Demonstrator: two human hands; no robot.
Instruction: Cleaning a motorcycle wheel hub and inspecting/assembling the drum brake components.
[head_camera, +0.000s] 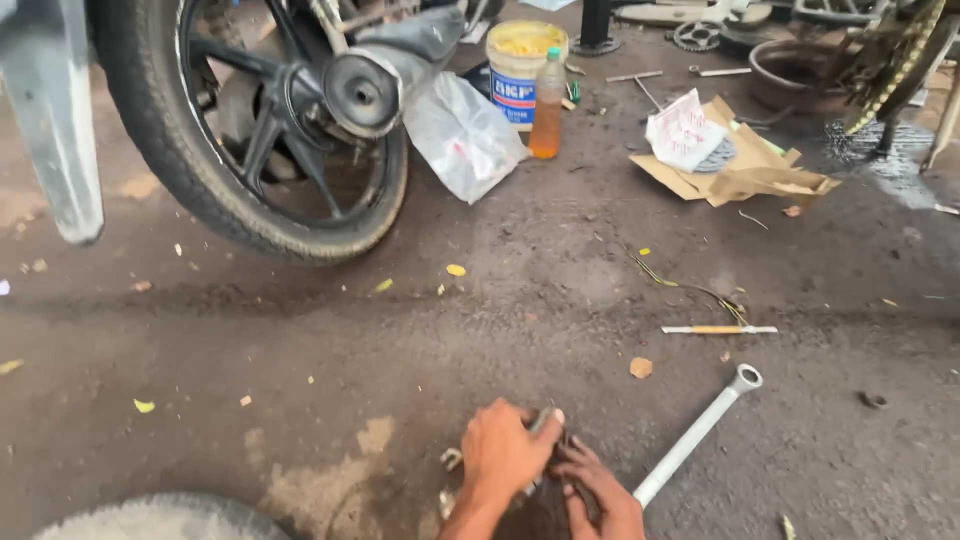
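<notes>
Your left hand (507, 450) and right hand (590, 485) both clamp a small dark metal part (553, 440) low on the floor (400, 330), pressed down so it stays steady. Just right of that part lies a long socket wrench (697, 435); the motorcycle wheel (260, 130) stands well beyond it, upper left.

The floor (500, 300) is rough, matt, oil-stained concrete. The long wrench (697, 434) is dull grey metal, the tyre (150, 120) matt black rubber, the bag (462, 137) glossy clear plastic, the cardboard (750, 175) matt brown.
</notes>
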